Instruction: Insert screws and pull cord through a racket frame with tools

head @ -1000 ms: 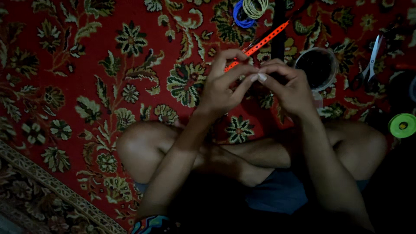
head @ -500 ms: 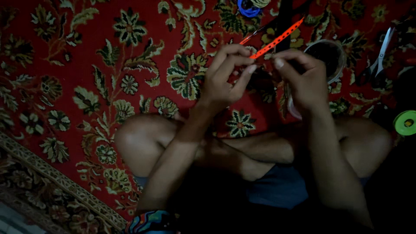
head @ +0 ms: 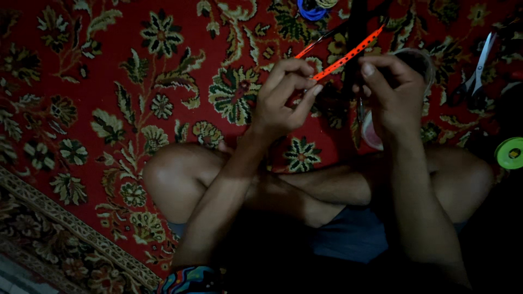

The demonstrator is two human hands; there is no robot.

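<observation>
Two bare hands raised over crossed legs on a red floral carpet. Left hand with fingers curled and closed in a pinch on the near end of an orange dotted strip. Long axis of that strip slanting up and rightward, away from the left fingertips toward the top edge, passing just above the right hand. Right hand loosely curled, thumb up, close beside the strip but contact impossible to tell; something thin and dark hanging below its fingers, too dim to name. Left hand clearly the one with the hold. Pale round container mostly hidden behind the right hand. Farther right, scissors and a green roll, half lost in shadow
</observation>
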